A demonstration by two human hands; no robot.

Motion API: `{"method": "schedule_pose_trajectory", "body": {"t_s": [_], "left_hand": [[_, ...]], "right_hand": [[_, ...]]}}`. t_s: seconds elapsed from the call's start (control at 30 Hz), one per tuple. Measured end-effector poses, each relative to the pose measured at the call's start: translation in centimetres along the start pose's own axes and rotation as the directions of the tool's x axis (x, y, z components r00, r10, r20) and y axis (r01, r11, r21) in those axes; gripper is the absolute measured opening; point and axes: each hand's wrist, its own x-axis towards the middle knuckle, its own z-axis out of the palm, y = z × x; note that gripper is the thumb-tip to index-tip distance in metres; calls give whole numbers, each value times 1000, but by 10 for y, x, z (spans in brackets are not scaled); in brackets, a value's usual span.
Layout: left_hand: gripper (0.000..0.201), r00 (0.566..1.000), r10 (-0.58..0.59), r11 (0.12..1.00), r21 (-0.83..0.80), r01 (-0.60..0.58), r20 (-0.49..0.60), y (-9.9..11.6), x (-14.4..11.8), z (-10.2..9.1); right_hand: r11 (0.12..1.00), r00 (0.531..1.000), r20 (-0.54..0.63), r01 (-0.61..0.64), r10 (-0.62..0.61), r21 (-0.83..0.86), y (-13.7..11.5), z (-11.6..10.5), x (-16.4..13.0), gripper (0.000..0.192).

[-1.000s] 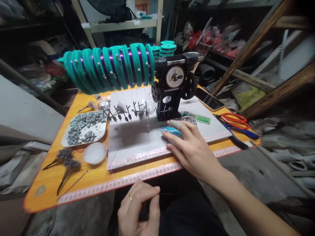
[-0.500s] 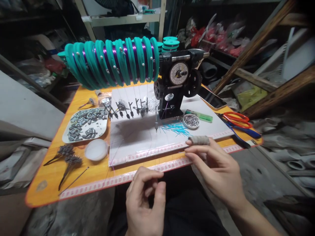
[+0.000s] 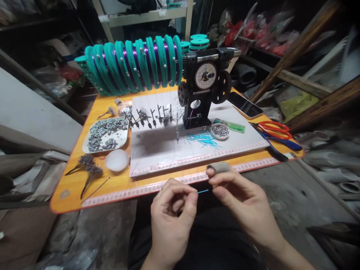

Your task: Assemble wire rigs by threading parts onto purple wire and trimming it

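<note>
- On the orange table, a white tray at the left holds a heap of small grey metal pieces.
- Just in front of the tray lies a round white lid, next to two dark bristly bundles.
- A small round tin full of tiny silvery beads stands on the white board, beside a green lighter.
- Loose blue tubes lie scattered on the board, just left of the tin.
- A black winding machine stands at the back of the board; a row of teal spools wound with purple line extends from its left side.
- Red scissors and a phone lie at the right of the table.
- Left hand: in front of the table edge, palm toward the body, thumb and forefinger pinched on one end of a thin blue tube.
- Right hand: fingers curled, thumb and a cloth-wrapped forefinger closed on the other end of the tube.
- The tube sits level between both hands, off the table.
</note>
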Motion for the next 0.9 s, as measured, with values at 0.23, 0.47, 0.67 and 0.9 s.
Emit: {"method": "schedule_pose_trajectory", "body": {"t_s": [0.23, 0.47, 0.67, 0.9], "left_hand": [[9, 997, 26, 996, 82, -32, 67, -1, 0, -3], [9, 961, 223, 935, 242, -258, 162, -3, 4, -5], [11, 976, 163, 961, 200, -190, 142, -1, -3, -4], [22, 943, 333, 927, 175, -332, 25, -9, 0, -5]], "right_hand": [[998, 997, 39, 60, -60, 0, 0, 2, 0, 7], [983, 965, 200, 179, -168, -42, -17, 5, 5, 14], [960, 977, 167, -165, 129, 225, -8, 10, 7, 6], [861, 946, 192, -318, 262, 396, -3, 7, 7, 10]]}}
